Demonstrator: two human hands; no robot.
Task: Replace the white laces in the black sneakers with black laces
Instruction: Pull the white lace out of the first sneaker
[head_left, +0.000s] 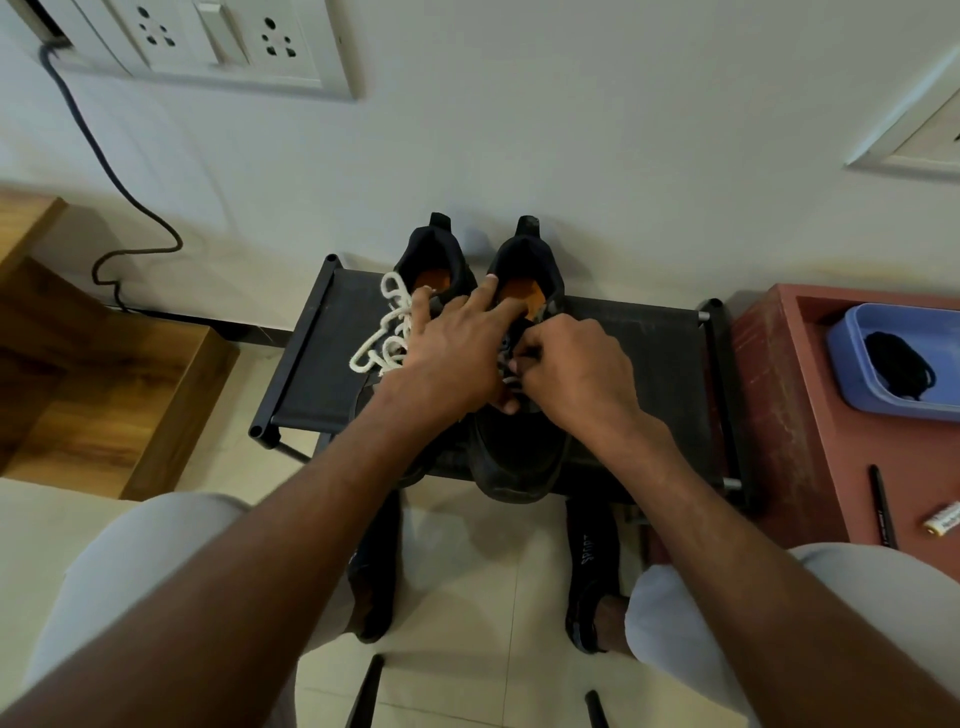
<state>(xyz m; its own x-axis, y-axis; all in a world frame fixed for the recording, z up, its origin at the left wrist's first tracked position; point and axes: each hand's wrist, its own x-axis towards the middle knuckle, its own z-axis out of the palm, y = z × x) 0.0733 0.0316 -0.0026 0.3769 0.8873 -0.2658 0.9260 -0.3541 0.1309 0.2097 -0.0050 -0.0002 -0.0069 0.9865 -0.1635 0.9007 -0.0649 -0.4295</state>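
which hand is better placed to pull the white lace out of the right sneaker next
Probably the right hand: its fingers already pinch the white lace at the right sneaker's eyelets. The left hand lies flat across both sneakers, steadying them.

the only word that can be read is "sport", in pale letters running along the top of the black slipper (591, 558) on the person's right foot. the battery (943, 521) lying on the red worktop (779, 395) carries print, but it is too small and blurred to make out.
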